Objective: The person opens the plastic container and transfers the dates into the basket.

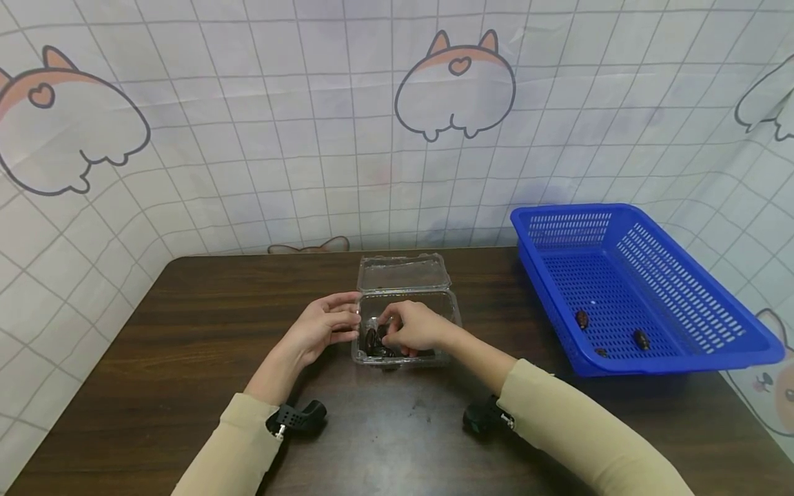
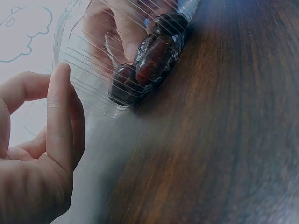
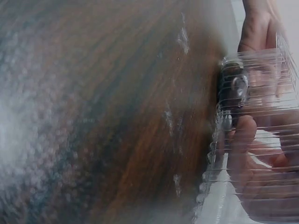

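Note:
Inside a clear plastic clamshell box (image 1: 451, 310) on the table lie several shiny dark brown dates (image 2: 156, 60), gathered toward its left side. My right hand (image 1: 417, 326) reaches down into the box, with thumb and fingertips bent together around a date (image 1: 382, 332); its other fingers are partly hidden. Through the ribbed wall the right wrist view shows the thumb (image 3: 245, 128) close beside a date (image 3: 233, 84). My left hand (image 1: 322, 324) has its fingers stretched out, fingertips right at the box's left wall. The box's lid (image 1: 403, 273) is folded back.
A blue perforated plastic basket (image 1: 558, 337) stands at the right of the brown wooden table (image 1: 205, 324), with a few dates (image 1: 642, 339) on its floor. A white grid-patterned cloth (image 1: 310, 138) hangs behind the table. A thin cord (image 1: 308, 248) shows at the back edge.

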`<state>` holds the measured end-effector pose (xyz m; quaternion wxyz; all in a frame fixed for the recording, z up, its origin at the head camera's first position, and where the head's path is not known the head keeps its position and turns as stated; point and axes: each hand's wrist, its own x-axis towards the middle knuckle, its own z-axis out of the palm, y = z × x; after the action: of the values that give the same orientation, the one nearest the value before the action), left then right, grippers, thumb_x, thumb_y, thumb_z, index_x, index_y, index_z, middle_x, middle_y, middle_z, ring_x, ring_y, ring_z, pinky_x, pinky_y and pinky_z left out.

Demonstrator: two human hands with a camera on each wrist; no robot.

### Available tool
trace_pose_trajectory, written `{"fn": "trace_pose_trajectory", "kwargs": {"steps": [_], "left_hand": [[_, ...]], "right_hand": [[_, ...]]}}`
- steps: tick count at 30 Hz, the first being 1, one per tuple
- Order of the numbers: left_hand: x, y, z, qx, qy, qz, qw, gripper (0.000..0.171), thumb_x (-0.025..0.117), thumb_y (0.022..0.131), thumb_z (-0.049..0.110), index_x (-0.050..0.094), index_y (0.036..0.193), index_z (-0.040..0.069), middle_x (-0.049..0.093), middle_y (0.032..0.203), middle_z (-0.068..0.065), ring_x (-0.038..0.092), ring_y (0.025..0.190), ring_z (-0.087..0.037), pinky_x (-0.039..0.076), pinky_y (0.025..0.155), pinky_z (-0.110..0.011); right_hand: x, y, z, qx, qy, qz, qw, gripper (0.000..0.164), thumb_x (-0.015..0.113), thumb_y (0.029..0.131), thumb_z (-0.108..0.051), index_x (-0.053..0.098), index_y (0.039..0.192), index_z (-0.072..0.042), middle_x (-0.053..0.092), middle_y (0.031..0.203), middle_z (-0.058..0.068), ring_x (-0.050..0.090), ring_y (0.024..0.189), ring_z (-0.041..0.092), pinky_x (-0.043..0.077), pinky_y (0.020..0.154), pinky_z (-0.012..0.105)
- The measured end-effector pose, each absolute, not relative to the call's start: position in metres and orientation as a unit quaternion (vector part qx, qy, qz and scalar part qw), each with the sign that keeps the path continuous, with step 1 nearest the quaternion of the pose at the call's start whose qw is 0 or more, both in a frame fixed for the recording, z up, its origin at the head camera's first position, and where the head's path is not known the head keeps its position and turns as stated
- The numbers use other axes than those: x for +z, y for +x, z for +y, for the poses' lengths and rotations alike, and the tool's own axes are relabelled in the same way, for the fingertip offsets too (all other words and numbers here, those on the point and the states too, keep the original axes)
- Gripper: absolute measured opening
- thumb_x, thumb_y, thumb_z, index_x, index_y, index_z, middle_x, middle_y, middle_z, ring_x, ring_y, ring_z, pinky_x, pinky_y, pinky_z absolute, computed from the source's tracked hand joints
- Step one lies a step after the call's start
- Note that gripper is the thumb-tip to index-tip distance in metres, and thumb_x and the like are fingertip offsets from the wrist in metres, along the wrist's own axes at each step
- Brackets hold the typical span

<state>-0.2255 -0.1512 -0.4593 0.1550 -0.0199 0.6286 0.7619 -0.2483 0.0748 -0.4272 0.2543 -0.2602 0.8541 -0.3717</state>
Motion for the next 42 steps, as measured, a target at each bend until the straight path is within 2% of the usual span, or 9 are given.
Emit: {"fn": "trace_pose_trajectory", "kwargs": {"steps": [20, 30, 42], "left_hand": [[-0.4601, -0.2258, -0.1505, 0.753, -0.016, 0.639, 0.155, 0.054, 0.062, 0.097, -0.004, 0.047, 0.149, -0.002, 0.057, 0.109, -0.007, 0.066, 0.081, -0.013, 0.062, 0.074, -0.028], [-0.4624, -0.2265, -0.1528, 0.750, -0.012, 0.643, 0.155, 0.054, 0.062, 0.097, -0.003, 0.047, 0.149, -0.001, 0.056, 0.113, -0.011, 0.066, 0.083, -0.014, 0.062, 0.076, -0.028], [-0.4601, -0.2263, -0.1496, 0.753, -0.016, 0.640, 0.155, 0.054, 0.063, 0.096, -0.005, 0.048, 0.148, -0.002, 0.057, 0.110, -0.009, 0.067, 0.082, -0.014, 0.063, 0.075, -0.029]], "right_hand": [[-0.4314, -0.2499, 0.0746, -0.370, -0.265, 0.859, 0.236, 0.017, 0.077, 0.091, -0.003, 0.064, 0.101, -0.003, 0.061, 0.079, 0.004, 0.059, 0.053, 0.013, 0.056, 0.047, 0.028], [-0.4282, -0.2522, 0.0785, -0.405, -0.260, 0.840, 0.251, 0.016, 0.079, 0.089, -0.002, 0.065, 0.098, -0.003, 0.065, 0.087, 0.005, 0.061, 0.052, 0.015, 0.058, 0.049, 0.030], [-0.4283, -0.2531, 0.0822, -0.449, -0.260, 0.807, 0.281, 0.016, 0.076, 0.092, -0.002, 0.064, 0.101, -0.004, 0.067, 0.076, 0.004, 0.058, 0.052, 0.015, 0.050, 0.045, 0.025]]}}
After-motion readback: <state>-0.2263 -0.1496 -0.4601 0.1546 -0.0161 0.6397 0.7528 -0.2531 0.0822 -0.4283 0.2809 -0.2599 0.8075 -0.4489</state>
